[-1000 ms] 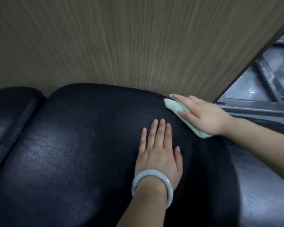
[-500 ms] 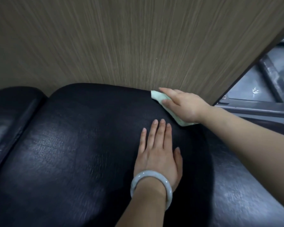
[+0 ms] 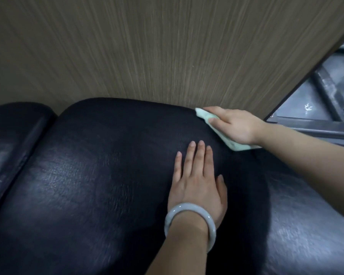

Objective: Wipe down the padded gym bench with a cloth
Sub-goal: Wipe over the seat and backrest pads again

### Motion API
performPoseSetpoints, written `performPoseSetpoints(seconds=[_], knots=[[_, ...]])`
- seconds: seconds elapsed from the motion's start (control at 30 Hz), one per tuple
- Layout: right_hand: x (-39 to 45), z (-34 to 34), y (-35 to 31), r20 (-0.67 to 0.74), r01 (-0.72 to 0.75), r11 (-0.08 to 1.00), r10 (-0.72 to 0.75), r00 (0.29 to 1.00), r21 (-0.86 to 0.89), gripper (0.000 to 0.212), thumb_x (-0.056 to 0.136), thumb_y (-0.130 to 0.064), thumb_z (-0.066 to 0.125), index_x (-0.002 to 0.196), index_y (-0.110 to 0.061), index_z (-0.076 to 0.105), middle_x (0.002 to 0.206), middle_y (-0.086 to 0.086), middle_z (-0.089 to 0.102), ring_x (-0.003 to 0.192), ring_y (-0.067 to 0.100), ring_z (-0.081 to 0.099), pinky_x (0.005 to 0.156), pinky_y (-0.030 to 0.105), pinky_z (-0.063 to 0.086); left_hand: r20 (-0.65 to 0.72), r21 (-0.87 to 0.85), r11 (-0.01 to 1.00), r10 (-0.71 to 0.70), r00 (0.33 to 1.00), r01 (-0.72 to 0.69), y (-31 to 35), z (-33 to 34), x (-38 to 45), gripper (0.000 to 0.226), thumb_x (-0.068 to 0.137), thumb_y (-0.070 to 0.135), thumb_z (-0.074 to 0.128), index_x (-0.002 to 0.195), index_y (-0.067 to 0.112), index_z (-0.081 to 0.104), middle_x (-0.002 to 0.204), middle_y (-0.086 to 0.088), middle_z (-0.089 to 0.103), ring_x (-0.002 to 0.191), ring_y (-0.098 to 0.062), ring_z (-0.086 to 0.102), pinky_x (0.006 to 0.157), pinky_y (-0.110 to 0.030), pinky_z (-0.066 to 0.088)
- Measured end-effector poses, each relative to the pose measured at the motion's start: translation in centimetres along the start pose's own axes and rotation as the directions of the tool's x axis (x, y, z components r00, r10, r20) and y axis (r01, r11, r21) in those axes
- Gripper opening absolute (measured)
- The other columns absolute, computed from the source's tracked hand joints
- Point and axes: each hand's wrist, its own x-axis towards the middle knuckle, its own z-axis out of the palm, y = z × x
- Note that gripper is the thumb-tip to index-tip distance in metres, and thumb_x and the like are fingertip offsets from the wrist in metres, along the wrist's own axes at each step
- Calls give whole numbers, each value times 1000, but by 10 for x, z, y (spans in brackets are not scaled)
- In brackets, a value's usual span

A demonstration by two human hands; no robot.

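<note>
Wood-grain wall panel (image 3: 147,46) behind black padded desk (image 3: 87,185): pale green cloth (image 3: 206,117) is pressed by the flat right grip (image 3: 234,126) at the pad's far right edge, unwiped padding lying leftward; left grip (image 3: 197,175), empty, is laid flat mid-pad.

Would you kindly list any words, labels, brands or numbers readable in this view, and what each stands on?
No readable text anywhere.
Small white marks on the grey metal frame: too blurred to read.
Black padded bench, pale green cloth, white bangle, wood-grain wall panel: no lettering.
</note>
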Motion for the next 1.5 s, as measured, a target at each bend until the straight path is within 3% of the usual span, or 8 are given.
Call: performPoseSetpoints(seconds=[0.23, 0.4, 0.6, 0.9, 1.03, 1.13, 1.27, 1.5], knots=[[-47, -1, 30, -23, -17, 999, 18, 1000, 27, 50, 99, -52, 29, 147, -38, 26, 149, -7, 40, 133, 18, 40, 106, 32, 29, -5, -8, 1000, 13, 1000, -13, -1, 1, -1, 60, 89, 36, 32, 137, 5, 49, 145, -8, 46, 139, -22, 35, 109, -44, 19], [-75, -14, 58, 34, -39, 997, 42, 999, -70, 75, 82, -76, 10, 145, -40, 28, 142, -9, 47, 126, 17, 47, 103, 36, 34, -11, -23, 1000, 8, 1000, -8, 1, 0, 1, 60, 88, 36, 32, 136, 4, 49, 145, -9, 46, 138, -23, 36, 109, -44, 20], [-8, -3, 9, 20, -8, 1000, 7, 1000, 22, 46, 101, -47, 26, 145, -37, 31, 139, 2, 51, 126, 27, 46, 102, 35, 32, 0, -5, 1000, 9, 1000, -9, 0, 0, 0, 60, 88, 35, 32, 136, 4, 50, 145, -9, 46, 138, -23, 36, 109, -44, 19], [-78, -2, 61, -21, 8, 1000, -9, 1000, -12, 62, 86, -72, 10, 144, -50, 18, 146, -14, 41, 129, 15, 44, 105, 44, 35, -9, 9, 1000, 16, 1000, -16, 0, 0, 0, 59, 89, 35, 32, 135, 4, 51, 145, -9, 46, 137, -23, 38, 108, -44, 20], [-69, -5, 55, -8, -13, 998, 13, 1000, -56, 67, 85, -69, 12, 144, -40, 27, 142, -9, 45, 124, 18, 48, 100, 40, 36, -1, 12, 1000, 10, 1000, -10, 0, 0, 0, 60, 89, 36, 32, 137, 5, 49, 145, -8, 45, 138, -22, 36, 109, -44, 19], [-40, 1, 29, -57, -27, 998, 23, 998, -53, 49, 99, -51, 25, 144, -32, 30, 142, -1, 47, 126, 23, 46, 100, 35, 34, 3, 23, 1000, 12, 1000, -12, -1, 0, 0, 60, 88, 35, 32, 137, 5, 49, 146, -8, 45, 139, -22, 35, 109, -44, 19], [-28, 7, 14, -86, -19, 1000, 19, 996, 8, 47, 99, -51, 25, 144, -38, 28, 141, -2, 46, 125, 23, 47, 100, 39, 35, -1, 40, 999, 21, 1000, -21, -3, 0, 0, 60, 88, 35, 32, 136, 4, 50, 145, -7, 45, 138, -21, 36, 109, -43, 19], [-107, -13, 99, -7, -123, 991, 123, 992, -59, 64, 89, -70, 8, 143, -41, 30, 142, -8, 46, 127, 17, 46, 103, 40, 35, 1, 7, 1000, 30, 1000, -30, -2, 3, -1, 60, 90, 35, 31, 138, 4, 47, 148, -7, 42, 140, -22, 33, 111, -43, 17]])
